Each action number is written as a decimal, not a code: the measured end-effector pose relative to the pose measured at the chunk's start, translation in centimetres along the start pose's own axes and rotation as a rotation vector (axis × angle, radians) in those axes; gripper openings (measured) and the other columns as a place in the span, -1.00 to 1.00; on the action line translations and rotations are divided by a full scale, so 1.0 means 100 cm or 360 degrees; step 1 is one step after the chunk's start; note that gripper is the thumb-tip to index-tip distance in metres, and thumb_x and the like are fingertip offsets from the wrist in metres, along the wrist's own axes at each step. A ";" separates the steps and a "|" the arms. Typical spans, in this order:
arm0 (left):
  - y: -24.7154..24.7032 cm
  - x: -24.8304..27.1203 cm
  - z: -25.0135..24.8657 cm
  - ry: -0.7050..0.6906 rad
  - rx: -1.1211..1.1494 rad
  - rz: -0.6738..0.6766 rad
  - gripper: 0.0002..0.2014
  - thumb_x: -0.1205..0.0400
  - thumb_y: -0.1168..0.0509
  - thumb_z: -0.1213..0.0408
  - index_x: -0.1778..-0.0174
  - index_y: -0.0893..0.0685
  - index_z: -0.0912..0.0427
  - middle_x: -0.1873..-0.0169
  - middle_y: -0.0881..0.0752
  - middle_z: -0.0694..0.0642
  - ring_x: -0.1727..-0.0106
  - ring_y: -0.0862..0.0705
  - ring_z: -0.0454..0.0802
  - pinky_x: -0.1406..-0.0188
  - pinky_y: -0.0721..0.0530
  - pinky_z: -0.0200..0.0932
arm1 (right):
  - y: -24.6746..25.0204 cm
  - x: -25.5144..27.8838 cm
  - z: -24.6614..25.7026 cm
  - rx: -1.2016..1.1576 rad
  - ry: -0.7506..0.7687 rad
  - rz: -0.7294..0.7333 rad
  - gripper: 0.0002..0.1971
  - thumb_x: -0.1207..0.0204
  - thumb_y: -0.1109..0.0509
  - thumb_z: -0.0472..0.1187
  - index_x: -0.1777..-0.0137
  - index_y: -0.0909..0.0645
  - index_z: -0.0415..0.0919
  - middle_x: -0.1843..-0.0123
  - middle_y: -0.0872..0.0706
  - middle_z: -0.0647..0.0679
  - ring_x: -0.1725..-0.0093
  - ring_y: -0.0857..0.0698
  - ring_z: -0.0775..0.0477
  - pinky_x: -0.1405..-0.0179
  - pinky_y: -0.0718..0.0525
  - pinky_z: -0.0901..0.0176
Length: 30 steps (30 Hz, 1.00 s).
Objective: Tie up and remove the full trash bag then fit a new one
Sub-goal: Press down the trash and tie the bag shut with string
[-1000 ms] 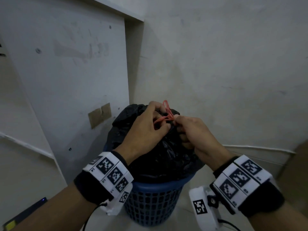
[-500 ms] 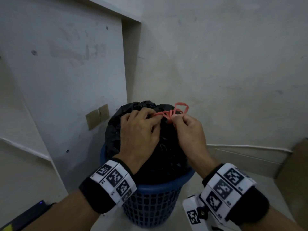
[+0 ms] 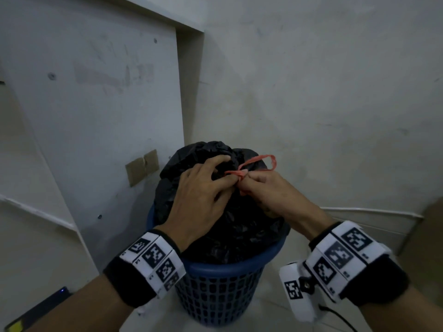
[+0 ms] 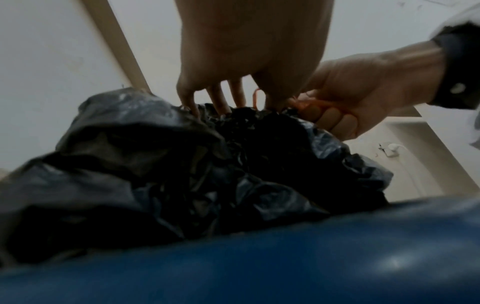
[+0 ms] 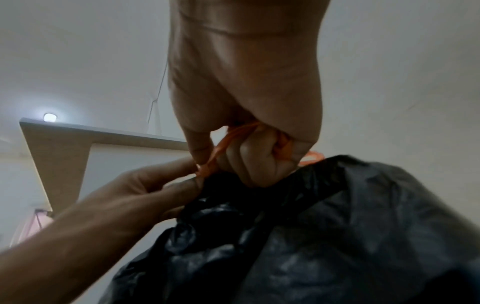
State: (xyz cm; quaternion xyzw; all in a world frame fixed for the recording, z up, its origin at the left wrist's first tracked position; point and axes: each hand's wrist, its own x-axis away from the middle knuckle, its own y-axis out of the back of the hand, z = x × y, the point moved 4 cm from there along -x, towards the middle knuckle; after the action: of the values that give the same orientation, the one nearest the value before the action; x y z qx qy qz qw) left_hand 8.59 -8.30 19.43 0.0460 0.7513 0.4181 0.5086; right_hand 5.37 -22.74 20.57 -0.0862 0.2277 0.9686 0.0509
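A full black trash bag (image 3: 239,224) bulges out of a blue mesh basket (image 3: 215,295) in a wall corner. Its mouth is gathered shut by a red drawstring (image 3: 233,173), whose loop sticks out to the right. My left hand (image 3: 215,180) lies on the bag's top, fingers dug into the gathered neck, thumb and forefinger pinching the drawstring at the knot (image 5: 202,170). My right hand (image 3: 254,185) has its fingers curled round the drawstring (image 5: 221,148) right beside the knot. The left wrist view shows the bag (image 4: 182,164) above the basket rim (image 4: 259,257).
A pale panel with two brown tape patches (image 3: 142,166) stands just left of the basket. A dark device with a blue light (image 3: 48,300) lies on the floor at lower left. Brown cardboard (image 3: 431,224) leans at the right edge. A thin cable (image 3: 371,212) runs along the wall.
Both hands came down onto the bag's top. The red loop swung from upright over my left hand to the right side, and the knot drew closer to the bag's neck.
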 end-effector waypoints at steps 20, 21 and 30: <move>-0.010 0.013 0.024 0.0428 0.1160 -0.0023 -0.71 -0.59 -0.18 0.07 0.31 -0.59 0.21 -0.17 -0.71 -0.09 -0.24 -0.63 -0.19 -0.25 -0.54 -0.24 | 0.009 -0.007 -0.025 0.0244 0.0230 -0.0279 -0.54 -0.67 -0.21 0.15 0.26 -0.66 -0.19 0.40 -0.69 -0.01 0.41 -0.63 0.00 0.34 -0.56 0.06; -0.008 0.013 0.026 0.0478 0.1241 -0.0058 -0.73 -0.57 -0.17 0.09 0.32 -0.60 0.17 -0.11 -0.72 -0.07 -0.18 -0.66 -0.14 -0.20 -0.55 -0.22 | 0.012 -0.009 -0.027 0.0261 0.0235 -0.0346 -0.53 -0.68 -0.19 0.16 0.24 -0.67 -0.18 0.37 -0.69 -0.07 0.36 -0.65 -0.04 0.28 -0.59 0.04; 0.006 0.023 0.050 0.0820 0.1279 -0.0379 -0.63 -0.45 -0.19 0.11 0.40 -0.62 0.40 0.28 -0.71 0.39 0.19 -0.67 0.33 0.12 -0.64 0.04 | 0.029 -0.007 -0.048 0.0489 0.0155 -0.0636 -0.53 -0.69 -0.20 0.08 0.41 -0.36 -0.14 0.48 -0.46 -0.06 0.42 -0.46 -0.06 0.37 -0.45 -0.01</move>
State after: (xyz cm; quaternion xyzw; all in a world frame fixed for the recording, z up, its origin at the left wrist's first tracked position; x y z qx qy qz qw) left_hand 11.29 -3.89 17.49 0.0474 0.9546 0.0319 0.2925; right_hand 6.32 -27.53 17.74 -0.1674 0.3529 0.8880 0.2428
